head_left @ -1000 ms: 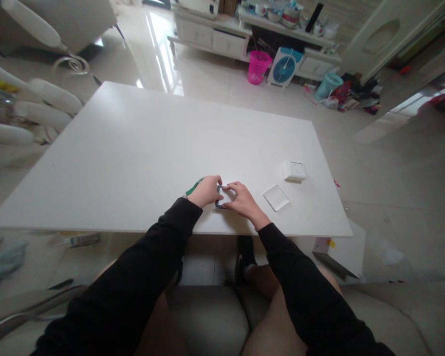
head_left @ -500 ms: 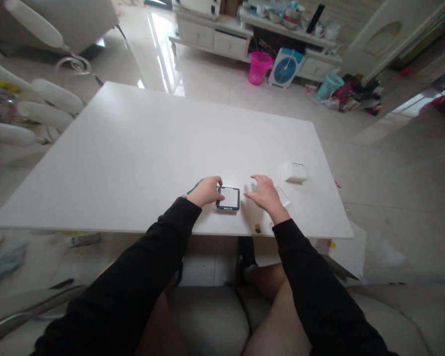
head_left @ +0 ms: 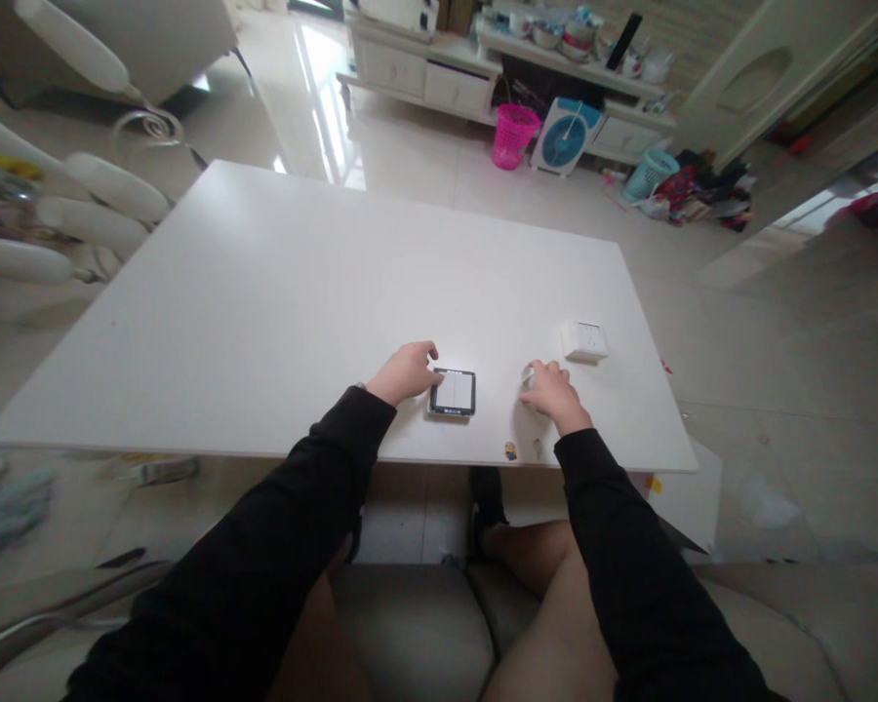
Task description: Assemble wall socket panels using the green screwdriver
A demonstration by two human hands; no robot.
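Note:
A square wall switch (head_left: 455,392) with a white two-part face and a dark rim lies near the table's front edge. My left hand (head_left: 408,372) is at its left side, thumb over the upper left corner and forefinger raised apart from it. Farther right, my right hand (head_left: 554,392) has its fingers closed on a thin white frame (head_left: 528,376), mostly hidden by the fingers and just left of them. A small yellow figure sticker (head_left: 510,450) and a small pale piece (head_left: 537,448) are at the front edge.
White wall sockets (head_left: 585,340) sit stacked at the right of the white table (head_left: 322,292). Beyond the table are a pink basket (head_left: 514,136), a blue and white fan (head_left: 565,136) and a low cabinet (head_left: 458,86). White-backed chairs (head_left: 92,222) stand at the left.
My right hand has moved right, away from the switch, and closed on the white frame that lay on the table. My left hand has shifted slightly up and its thumb has drawn back.

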